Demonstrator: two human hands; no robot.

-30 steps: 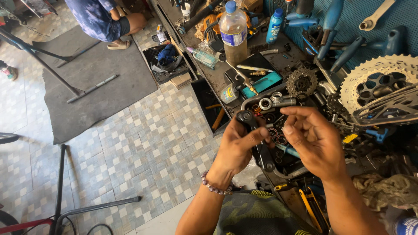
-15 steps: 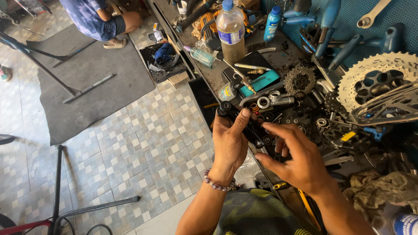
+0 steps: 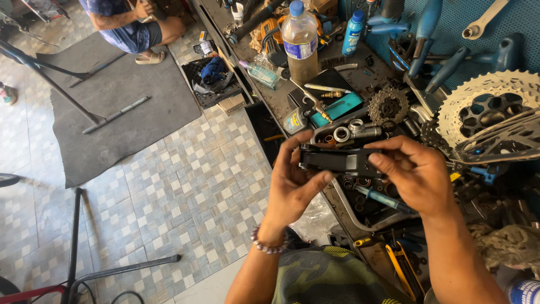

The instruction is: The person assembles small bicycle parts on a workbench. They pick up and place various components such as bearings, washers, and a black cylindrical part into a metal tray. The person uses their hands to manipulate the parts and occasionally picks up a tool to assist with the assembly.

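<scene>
Cluttered workbench [image 3: 281, 98]; black part [image 3: 340, 161] half-hidden between hands.

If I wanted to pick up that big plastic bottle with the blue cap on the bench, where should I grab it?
Grip the plastic bottle around its straight middle, at the label band, coming from the floor side on the left. It stands upright, and that side is open, while the drill, the small blue bottle and the hanging tools crowd its back and right. The cap end is too narrow for a sure hold.

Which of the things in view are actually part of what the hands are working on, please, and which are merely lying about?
In hand: black bar-shaped part, held between left hand and right hand.

Lying about: plastic bottle, large toothed cassette, small sprocket, teal case, blue-handled tools.
</scene>
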